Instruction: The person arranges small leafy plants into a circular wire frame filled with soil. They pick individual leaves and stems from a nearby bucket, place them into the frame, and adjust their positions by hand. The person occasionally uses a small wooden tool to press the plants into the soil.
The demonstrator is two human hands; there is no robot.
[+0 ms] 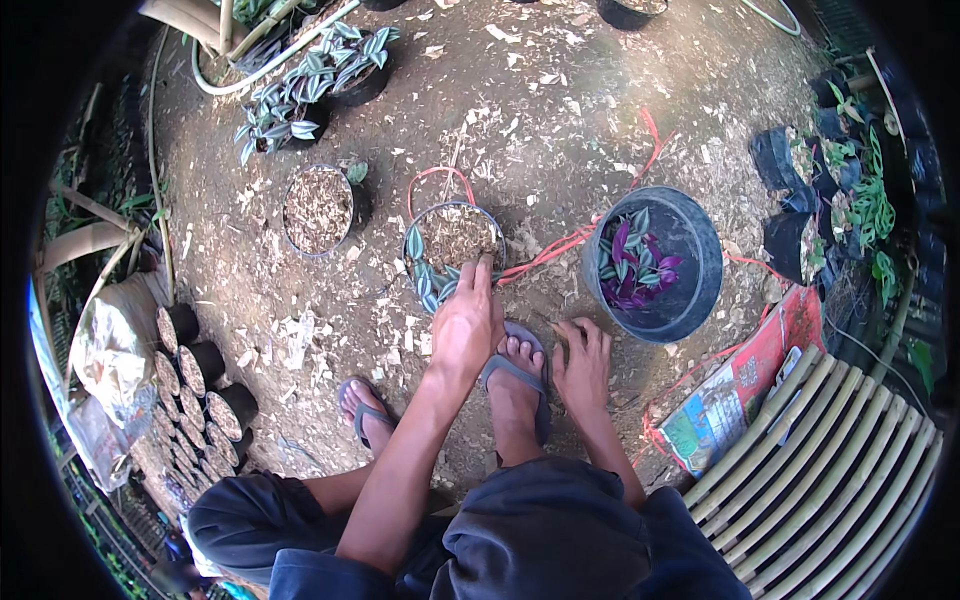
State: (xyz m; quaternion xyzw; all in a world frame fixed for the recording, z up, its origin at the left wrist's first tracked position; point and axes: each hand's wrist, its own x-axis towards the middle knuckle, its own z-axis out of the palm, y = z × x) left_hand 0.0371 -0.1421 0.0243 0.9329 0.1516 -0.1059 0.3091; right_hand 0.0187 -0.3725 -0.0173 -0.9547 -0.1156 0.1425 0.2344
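Observation:
My left hand [466, 322] reaches to the near rim of a small dark pot [498, 219] filled with a wood-chip mix. Its fingertips press into the mix, and what lies under them is hidden. Striped silver-green tradescantia cuttings [421, 276] lean over the pot's near left rim, beside those fingers. Low over the ground, just right of my right foot, is my right hand [586, 364] with bent fingers. A thin brownish bit, perhaps a stem, shows by its fingertips; whether it is held is unclear. A large dark bucket [694, 262] holds loose green and purple tradescantia cuttings [637, 262].
Another chip-filled pot [318, 210] stands left. Potted striped tradescantia [337, 64] are farther off. Red plastic twine [551, 251] runs between pot and bucket. At right are a bamboo-slat bench [817, 480], a printed sack [739, 386] and black polybags [784, 244]. Several filled pots [229, 412] line the left.

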